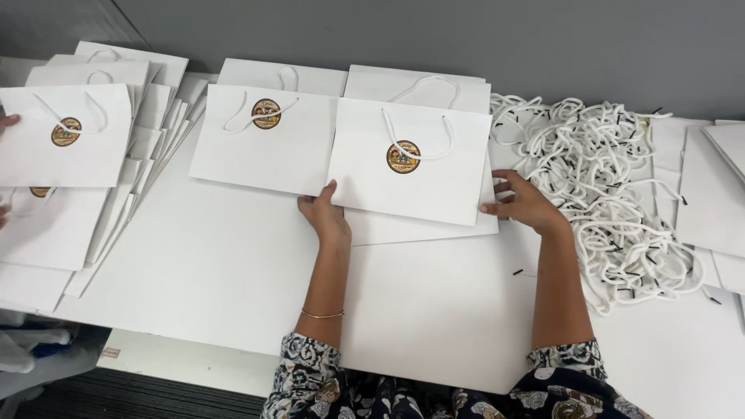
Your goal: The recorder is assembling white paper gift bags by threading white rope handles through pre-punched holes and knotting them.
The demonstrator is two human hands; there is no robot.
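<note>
**Both hands square a white paper bag on a crowded worktop**

A person in patterned sleeves works at a white worktop (233,264), its near stretch bare in front of the body. The left hand (324,215) lies with fingers open and flat, thumb up against the lower left corner of a white paper bag (411,163); the right hand (524,204) rests at the bag's lower right edge, fingers spread and lightly curled, pinching nothing that can be seen. The bag lies flat on a second bag beneath it (423,227), whose lower edge shows below. A round sticker (403,157) sits at its centre, a white cord handle (415,136) looped above.

Doing this well seems to call for even pressure at both corners, so the bag slides straight and its edges line up with the one underneath.

Room is tight at the sides. The bag's left edge overlaps a neighbouring bag (260,143) with the same sticker; just right of the right hand, a tangled heap of white cords (601,194) could snag. Free space lies toward the body. Farther left sit fanned stacks of bags (70,147), where another person's fingertips (6,121) touch the edge; more flat sheets (710,194) lie far right, before a grey wall (466,35).
</note>
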